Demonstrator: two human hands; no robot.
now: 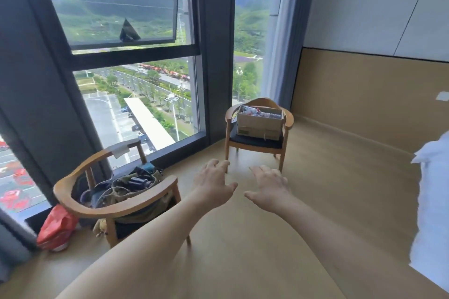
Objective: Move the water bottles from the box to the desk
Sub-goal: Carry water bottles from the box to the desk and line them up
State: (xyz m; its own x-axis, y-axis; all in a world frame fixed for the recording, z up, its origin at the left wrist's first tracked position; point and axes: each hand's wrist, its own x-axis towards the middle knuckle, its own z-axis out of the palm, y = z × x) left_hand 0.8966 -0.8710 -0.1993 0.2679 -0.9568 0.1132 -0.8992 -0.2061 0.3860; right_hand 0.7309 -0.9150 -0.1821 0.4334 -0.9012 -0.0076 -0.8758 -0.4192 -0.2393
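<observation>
A brown cardboard box (259,123) with its top open rests on the dark seat of a wooden chair (289,119) by the window corner. Wrapped bottle tops (255,111) show inside it, too small to tell apart. My left hand (213,183) and my right hand (268,185) are stretched out side by side, palms down, fingers spread, holding nothing. Both hover over the floor well short of the chair and box. No desk is in view.
A second wooden chair (102,206) at the near left is piled with bags and cables, with a red bag (57,227) on the floor beside it. Tall windows (136,94) line the left. White bedding (432,206) juts in at the right. Wooden floor (315,189) lies between.
</observation>
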